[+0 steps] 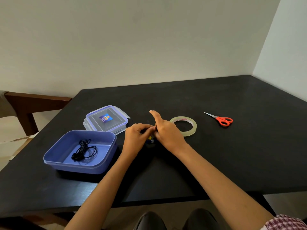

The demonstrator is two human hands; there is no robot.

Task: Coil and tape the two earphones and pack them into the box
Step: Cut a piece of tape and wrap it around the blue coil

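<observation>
A blue plastic box (54,156) stands open on the black table, with one coiled black earphone (84,150) lying inside it. Just right of the box, my left hand (135,137) and my right hand (166,130) meet above the table and pinch a second dark earphone bundle (150,141) between them. Only a dark bit with a yellow spot shows below the fingers. My right index finger points up and away. The tape roll (191,129) lies flat just behind my right hand.
The box's clear lid (93,120) with blue clips lies behind the box. Red-handled scissors (222,120) rest at the right. A wooden chair (29,103) stands off the table's left edge. Walls close the back and right sides.
</observation>
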